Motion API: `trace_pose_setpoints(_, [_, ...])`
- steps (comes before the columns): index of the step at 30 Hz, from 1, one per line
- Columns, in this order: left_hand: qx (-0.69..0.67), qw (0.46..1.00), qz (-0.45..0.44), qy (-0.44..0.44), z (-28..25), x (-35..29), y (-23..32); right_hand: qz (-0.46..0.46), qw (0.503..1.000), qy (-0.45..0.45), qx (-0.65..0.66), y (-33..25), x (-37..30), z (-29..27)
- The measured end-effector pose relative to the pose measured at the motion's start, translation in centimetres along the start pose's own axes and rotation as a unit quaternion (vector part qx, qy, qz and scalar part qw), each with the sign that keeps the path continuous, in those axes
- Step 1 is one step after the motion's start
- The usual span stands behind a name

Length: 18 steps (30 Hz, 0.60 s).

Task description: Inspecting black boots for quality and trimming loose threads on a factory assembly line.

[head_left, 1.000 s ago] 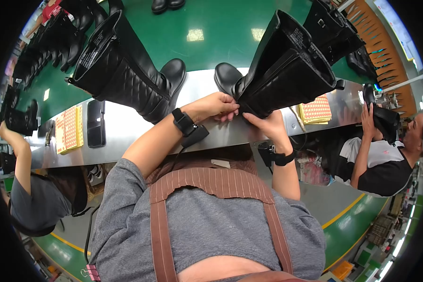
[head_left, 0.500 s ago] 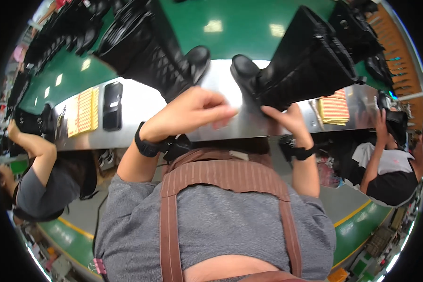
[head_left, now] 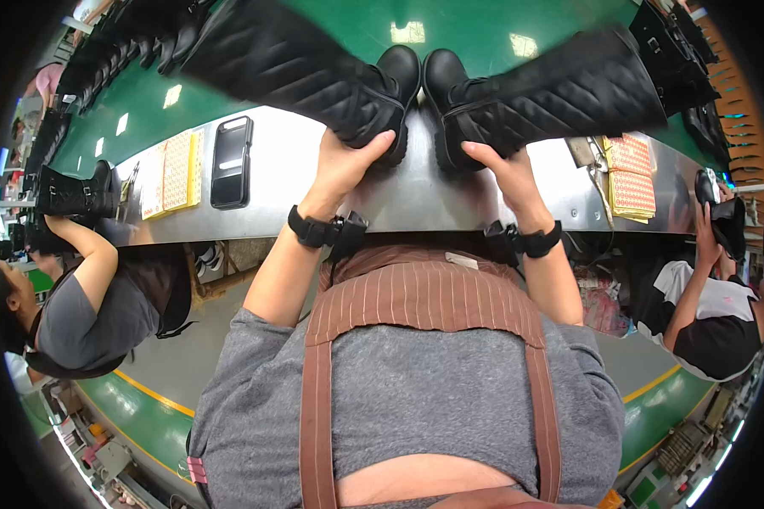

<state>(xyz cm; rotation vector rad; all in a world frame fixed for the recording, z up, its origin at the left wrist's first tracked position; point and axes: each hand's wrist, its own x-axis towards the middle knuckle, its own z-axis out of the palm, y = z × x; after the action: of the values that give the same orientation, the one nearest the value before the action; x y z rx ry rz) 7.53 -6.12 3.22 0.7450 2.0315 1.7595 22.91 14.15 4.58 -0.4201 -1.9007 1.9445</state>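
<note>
Across the upper centre of the frame, it's a tall black quilted leather boot on the left (head_left: 301,81) and its matching black quilted boot on the right (head_left: 560,93), toes just beside each other, shafts splaying toward the upper corners. Look at the left grip (head_left: 339,170): it's clasped around the left boot's heel, thumb across the back, other fingers hidden. And the right grip (head_left: 515,178) mirrors it, grasping the right boot's heel, thumb up against the leather! Below them gleams the silver metal worktop (head_left: 399,208); whether the boots rest on it or hang just above, I cannot tell. Left of centre lies a flat black rectangular case (head_left: 232,161), with a yellow-and-red patterned stack (head_left: 180,174) beside it. Over at right, another yellow-and-red stack (head_left: 631,182) sits near the right boot's shaft.
</note>
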Motion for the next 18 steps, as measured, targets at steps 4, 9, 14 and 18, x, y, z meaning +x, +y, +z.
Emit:
trace_pose_setpoints(4, [-0.402, 0.901, -0.143, -0.079, 0.1, -1.4, 2.4, 0.101, 0.940, -0.001, 0.326, -0.9, -1.9, 0.3])
trace_pose_setpoints(9, [-0.492, 0.856, -0.136, -0.087, 1.7, -2.1, 3.9, 0.055, 0.918, -0.018, 0.391, -1.3, -2.2, 0.9])
trace_pose_setpoints(14, [-0.479, 0.859, -0.151, -0.100, 2.3, -2.7, 4.1, 0.050, 0.921, -0.028, 0.386, -0.7, -2.0, 0.8])
trace_pose_setpoints(18, [-0.503, 0.844, -0.149, -0.114, 2.6, -2.4, 3.7, 0.057, 0.913, -0.073, 0.398, -0.7, -1.8, 0.4])
